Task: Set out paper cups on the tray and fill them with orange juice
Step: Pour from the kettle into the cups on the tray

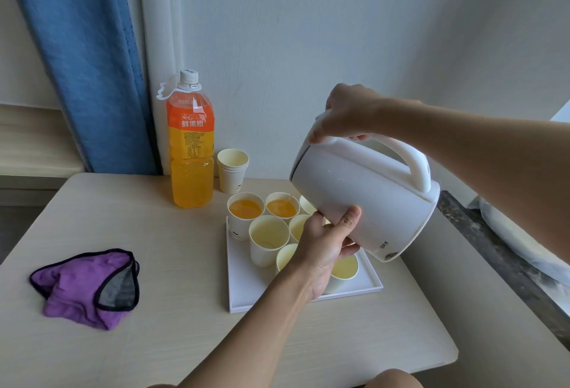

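purple cloth (86, 287) on tabletop (154, 233) | capped bottle (191, 153), label "鲜果橙", finer print unreadable | spare cup stack (233, 170) behind tray (243, 292) | two back cups (245, 209) hold juice, the second under a thin stream (290, 200); other cups (269, 235) look unfilled | left grip (327, 242) cradles white kettle (364, 199) from below | right grip (345, 113) clasps its top

A: Where is there room to pass?
B: Across the near table (172, 264), and left between the purple cloth (77, 292) and the tray (243, 283).
A: What blocks?
B: At the far edge, the juice bottle (191, 156) and stacked cups (233, 172); above the tray's right half, the tilted kettle (370, 199).
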Demonstrator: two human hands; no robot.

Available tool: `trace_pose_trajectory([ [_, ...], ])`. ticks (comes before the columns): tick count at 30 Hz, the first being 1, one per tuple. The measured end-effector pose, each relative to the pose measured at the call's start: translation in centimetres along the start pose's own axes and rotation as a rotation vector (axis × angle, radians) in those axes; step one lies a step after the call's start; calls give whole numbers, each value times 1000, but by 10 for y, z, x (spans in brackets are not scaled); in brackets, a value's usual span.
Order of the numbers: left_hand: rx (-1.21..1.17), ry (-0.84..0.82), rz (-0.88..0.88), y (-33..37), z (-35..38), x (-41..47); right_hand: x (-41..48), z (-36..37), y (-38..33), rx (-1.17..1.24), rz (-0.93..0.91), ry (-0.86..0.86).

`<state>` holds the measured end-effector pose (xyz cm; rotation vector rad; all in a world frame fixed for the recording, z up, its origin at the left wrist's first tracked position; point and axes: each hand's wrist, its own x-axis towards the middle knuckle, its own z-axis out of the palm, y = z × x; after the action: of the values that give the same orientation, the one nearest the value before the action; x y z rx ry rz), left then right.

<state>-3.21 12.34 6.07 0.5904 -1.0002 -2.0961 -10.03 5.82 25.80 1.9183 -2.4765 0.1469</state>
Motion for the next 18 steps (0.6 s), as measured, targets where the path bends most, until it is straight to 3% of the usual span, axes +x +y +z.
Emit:
trace_pose_trajectory([
  [8, 206, 46, 29, 2, -6, 6, -17, -2, 43, 270, 52, 14],
  [18, 177, 10, -51, -13, 15, 22, -8, 5, 63, 151, 98, 42],
])
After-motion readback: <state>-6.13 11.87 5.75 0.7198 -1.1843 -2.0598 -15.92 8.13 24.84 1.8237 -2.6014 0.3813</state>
